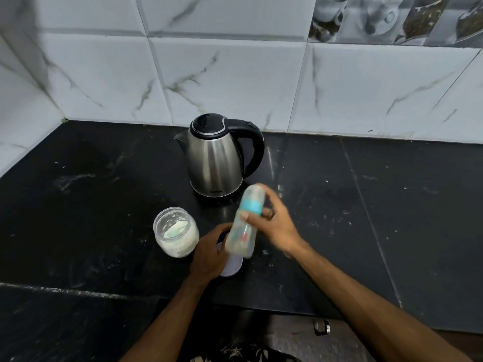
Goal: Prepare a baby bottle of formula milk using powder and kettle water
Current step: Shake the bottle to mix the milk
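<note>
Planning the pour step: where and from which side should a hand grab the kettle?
Grip the kettle by its black loop handle, coming from the right. The handle juts out to the right while the spout points left, and the steel body is wide and smooth. Fingers can wrap through the loop. The right hand now holds the bottle.

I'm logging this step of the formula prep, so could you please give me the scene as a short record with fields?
surface: black stone counter, white marbled wall tiles behind
kettle: stainless steel electric kettle with black lid and handle, upright, lid closed, spout to the left
jar: clear open jar of white powder, left of the hands
bottle: translucent baby bottle with teal collar, capped, tilted, blurred
right hand: gripping the bottle
left hand: over a pale round lid
</note>
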Demonstrator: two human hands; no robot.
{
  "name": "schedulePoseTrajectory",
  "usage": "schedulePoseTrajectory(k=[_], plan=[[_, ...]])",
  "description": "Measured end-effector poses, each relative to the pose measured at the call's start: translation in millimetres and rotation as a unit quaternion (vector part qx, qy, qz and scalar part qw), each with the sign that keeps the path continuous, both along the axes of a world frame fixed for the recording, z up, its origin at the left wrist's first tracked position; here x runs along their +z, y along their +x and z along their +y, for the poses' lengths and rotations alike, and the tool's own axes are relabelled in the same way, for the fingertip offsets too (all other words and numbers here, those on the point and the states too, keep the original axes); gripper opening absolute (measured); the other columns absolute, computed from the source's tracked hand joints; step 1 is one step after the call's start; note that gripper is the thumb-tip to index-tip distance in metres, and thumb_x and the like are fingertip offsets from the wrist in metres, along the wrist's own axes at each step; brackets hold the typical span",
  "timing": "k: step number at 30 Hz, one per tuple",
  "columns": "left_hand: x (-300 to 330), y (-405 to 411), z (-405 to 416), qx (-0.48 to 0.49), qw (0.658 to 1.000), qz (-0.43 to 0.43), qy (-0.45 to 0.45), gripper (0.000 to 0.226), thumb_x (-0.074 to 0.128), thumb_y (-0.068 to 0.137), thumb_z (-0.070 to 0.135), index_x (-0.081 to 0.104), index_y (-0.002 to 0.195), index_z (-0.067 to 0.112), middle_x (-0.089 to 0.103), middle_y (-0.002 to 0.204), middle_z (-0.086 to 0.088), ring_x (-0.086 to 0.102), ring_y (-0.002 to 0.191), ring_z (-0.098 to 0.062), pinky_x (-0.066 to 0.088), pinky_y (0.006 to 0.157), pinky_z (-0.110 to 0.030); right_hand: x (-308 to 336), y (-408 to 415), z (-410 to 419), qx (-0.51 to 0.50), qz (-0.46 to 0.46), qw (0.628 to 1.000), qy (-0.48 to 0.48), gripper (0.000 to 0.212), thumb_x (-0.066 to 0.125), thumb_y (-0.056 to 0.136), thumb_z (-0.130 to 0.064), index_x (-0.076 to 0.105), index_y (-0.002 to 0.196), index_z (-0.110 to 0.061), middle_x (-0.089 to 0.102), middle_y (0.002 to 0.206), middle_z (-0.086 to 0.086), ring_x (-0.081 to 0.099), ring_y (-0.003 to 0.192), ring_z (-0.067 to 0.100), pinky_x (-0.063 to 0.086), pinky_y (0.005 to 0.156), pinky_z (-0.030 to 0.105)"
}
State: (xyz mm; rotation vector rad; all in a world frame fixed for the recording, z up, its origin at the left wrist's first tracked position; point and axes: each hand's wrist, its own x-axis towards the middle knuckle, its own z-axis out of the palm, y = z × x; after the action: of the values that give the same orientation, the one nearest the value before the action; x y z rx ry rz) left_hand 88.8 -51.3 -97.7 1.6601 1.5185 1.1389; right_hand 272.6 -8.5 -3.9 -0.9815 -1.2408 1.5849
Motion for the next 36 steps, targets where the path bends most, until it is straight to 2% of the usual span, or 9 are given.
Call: schedulePoseTrajectory(k=[2, 7, 12, 18, 23, 26, 29, 34, 36], plan=[[0, 0, 0, -0.012, 1.000, -0.011, -0.007, 0.033, 0.066, 0.087, 0.017, 0.064, 0.117, 0.029, 0.070, 0.107, 0.022, 0.065, 0.098, 0.003, 0.046, 0.081, -0.008, -1, -2, -1, 0.037, -0.019, 0.999, 0.019, 0.071, 0.085, 0.075, -0.018, 0.049, 0.132, -0.037, 0.069, 0.113, 0.011, 0.073, 0.096, 0.025, 0.060, 0.073, 0.034], [-1, 3, 2, 0.037, 0.999, 0.034, 0.007, 0.030, 0.051, 0.093, 0.029, 0.067, 0.117, 0.020, 0.069, 0.114, 0.012, 0.059, 0.105, 0.008, 0.039, 0.091, -0.004, 20, -4, 22, -0.174, 0.098, 0.980, -0.021, 0.064, 0.078, 0.083, -0.016, 0.044, 0.137, -0.025, 0.075, 0.093, 0.004, 0.074, 0.086, 0.022, 0.060, 0.069, 0.036], [-2, 0, 0, -0.010, 1.000, -0.010, -0.017, 0.032, 0.067, 0.081, 0.039, 0.066, 0.110, 0.026, 0.070, 0.101, 0.022, 0.066, 0.095, 0.001, 0.048, 0.080, -0.009, 7, -8, -5, 0.072, -0.050, 0.996, 0.035, 0.068, 0.081, 0.080, -0.011, 0.046, 0.134, -0.033, 0.067, 0.114, 0.012, 0.073, 0.096, 0.023, 0.059, 0.072, 0.028], [0, 3, 1, 0.038, 0.998, 0.038, 0.017, 0.024, 0.055, 0.095, 0.020, 0.067, 0.116, 0.018, 0.069, 0.113, 0.012, 0.062, 0.105, 0.001, 0.043, 0.093, -0.010, 25, 0, 20, -0.171, 0.093, 0.980, -0.030, 0.060, 0.075, 0.085, -0.011, 0.044, 0.135, -0.025, 0.075, 0.089, 0.002, 0.073, 0.083, 0.020, 0.061, 0.068, 0.037], [1, 1, 0, 0.005, 1.000, 0.008, -0.009, 0.026, 0.066, 0.089, 0.019, 0.066, 0.116, 0.021, 0.069, 0.105, 0.021, 0.063, 0.097, 0.008, 0.043, 0.079, -0.005, 9, -4, -3, 0.041, -0.029, 0.998, 0.026, 0.070, 0.081, 0.079, -0.009, 0.046, 0.134, -0.032, 0.069, 0.112, 0.012, 0.073, 0.095, 0.022, 0.059, 0.072, 0.030], [1, 2, 0, 0.023, 0.999, 0.022, 0.007, 0.026, 0.058, 0.091, 0.022, 0.064, 0.116, 0.024, 0.066, 0.108, 0.023, 0.058, 0.101, 0.015, 0.044, 0.085, -0.006, 16, -1, 7, -0.061, 0.022, 0.998, 0.027, 0.065, 0.081, 0.078, -0.009, 0.049, 0.131, -0.032, 0.073, 0.101, 0.003, 0.073, 0.089, 0.018, 0.060, 0.070, 0.031], [2, 3, 1, 0.036, 0.999, 0.028, 0.011, 0.026, 0.053, 0.094, 0.021, 0.067, 0.117, 0.020, 0.069, 0.114, 0.012, 0.059, 0.107, 0.009, 0.045, 0.094, -0.013, 22, 7, 19, -0.166, 0.103, 0.981, -0.013, 0.065, 0.077, 0.082, -0.016, 0.044, 0.137, -0.026, 0.075, 0.093, 0.003, 0.074, 0.086, 0.022, 0.060, 0.067, 0.036], [1, 0, 0, -0.008, 1.000, -0.009, -0.017, 0.030, 0.066, 0.091, 0.014, 0.065, 0.119, 0.024, 0.070, 0.113, 0.013, 0.065, 0.103, 0.000, 0.048, 0.085, -0.012, 4, 1, -6, 0.047, -0.018, 0.998, 0.026, 0.072, 0.085, 0.075, -0.015, 0.047, 0.133, -0.036, 0.069, 0.112, 0.012, 0.073, 0.096, 0.025, 0.060, 0.073, 0.032], [1, 1, 0, 0.005, 1.000, 0.003, -0.003, 0.026, 0.062, 0.091, 0.019, 0.065, 0.117, 0.024, 0.070, 0.113, 0.013, 0.064, 0.103, 0.001, 0.046, 0.086, -0.010, 8, 1, -1, -0.006, 0.000, 0.999, 0.032, 0.067, 0.082, 0.078, -0.011, 0.049, 0.130, -0.035, 0.070, 0.110, 0.012, 0.073, 0.092, 0.022, 0.059, 0.072, 0.031]])
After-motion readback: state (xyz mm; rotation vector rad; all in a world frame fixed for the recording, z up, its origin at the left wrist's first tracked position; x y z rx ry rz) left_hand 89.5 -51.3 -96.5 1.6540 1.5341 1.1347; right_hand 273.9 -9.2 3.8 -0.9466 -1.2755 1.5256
